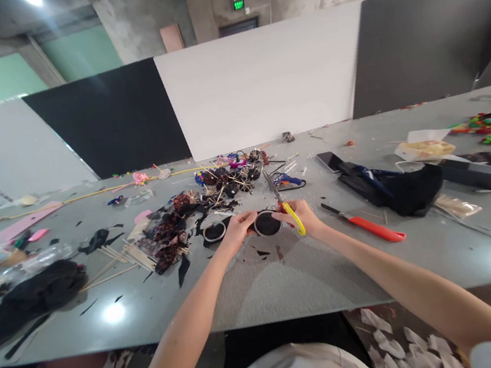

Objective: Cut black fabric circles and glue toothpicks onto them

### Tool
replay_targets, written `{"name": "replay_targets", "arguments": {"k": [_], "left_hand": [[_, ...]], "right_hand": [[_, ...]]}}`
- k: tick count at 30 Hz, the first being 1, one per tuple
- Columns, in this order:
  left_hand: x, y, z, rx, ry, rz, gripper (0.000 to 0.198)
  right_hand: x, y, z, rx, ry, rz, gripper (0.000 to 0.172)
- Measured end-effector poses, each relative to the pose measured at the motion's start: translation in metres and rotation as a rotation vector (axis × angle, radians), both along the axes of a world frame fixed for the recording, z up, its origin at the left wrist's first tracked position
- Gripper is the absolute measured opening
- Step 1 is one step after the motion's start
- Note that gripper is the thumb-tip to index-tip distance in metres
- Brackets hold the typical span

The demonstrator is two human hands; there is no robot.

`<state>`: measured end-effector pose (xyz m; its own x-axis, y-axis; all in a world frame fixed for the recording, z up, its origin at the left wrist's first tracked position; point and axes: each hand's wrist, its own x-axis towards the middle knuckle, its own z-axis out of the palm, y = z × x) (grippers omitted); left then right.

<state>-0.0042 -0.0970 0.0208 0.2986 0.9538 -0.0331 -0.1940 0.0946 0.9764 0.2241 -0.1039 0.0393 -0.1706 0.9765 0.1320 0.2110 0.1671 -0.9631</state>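
My left hand is closed on the left edge of a round black piece with a pale rim, just above the table. My right hand has yellow-handled scissors in it, blades pointing away from me, while its fingers touch the right edge of the same round piece. Left of my left hand lies a similar pale ring with a black middle. Small black scraps are scattered on the table below the round piece. What the piece is made of, I cannot tell.
A red-handled knife and black cloth lie to the right. Beyond my hands is a heap of dark balls with sticks, near a blue glue gun. Loose wooden sticks and a black bundle are at left.
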Motion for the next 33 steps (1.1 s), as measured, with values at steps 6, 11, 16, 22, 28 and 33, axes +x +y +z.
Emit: {"name": "replay_targets", "arguments": {"k": [6,11,16,22,28,33], "left_hand": [[-0.0012,0.0008,-0.0027,0.064,0.106,-0.059,0.059],[-0.0014,0.0012,-0.0051,0.058,0.105,-0.069,0.052],[-0.0017,0.0,-0.0042,0.074,0.103,-0.064,0.052],[-0.0024,-0.0005,-0.0019,0.072,0.082,-0.059,0.053],[-0.0033,0.0014,-0.0027,0.066,0.103,-0.034,0.052],[-0.0041,0.0018,-0.0037,0.081,0.132,-0.037,0.048]], "right_hand": [[0.0023,0.002,-0.0013,0.012,-0.008,0.001,0.053],[0.0024,0.0043,-0.0037,0.031,-0.019,0.01,0.052],[0.003,0.004,-0.0037,0.038,-0.029,0.018,0.052],[0.0037,0.0014,-0.0013,0.035,-0.031,0.034,0.049],[0.003,0.001,-0.0009,0.019,-0.052,0.031,0.049],[0.0028,0.0028,-0.0028,0.011,-0.064,0.045,0.049]]}}
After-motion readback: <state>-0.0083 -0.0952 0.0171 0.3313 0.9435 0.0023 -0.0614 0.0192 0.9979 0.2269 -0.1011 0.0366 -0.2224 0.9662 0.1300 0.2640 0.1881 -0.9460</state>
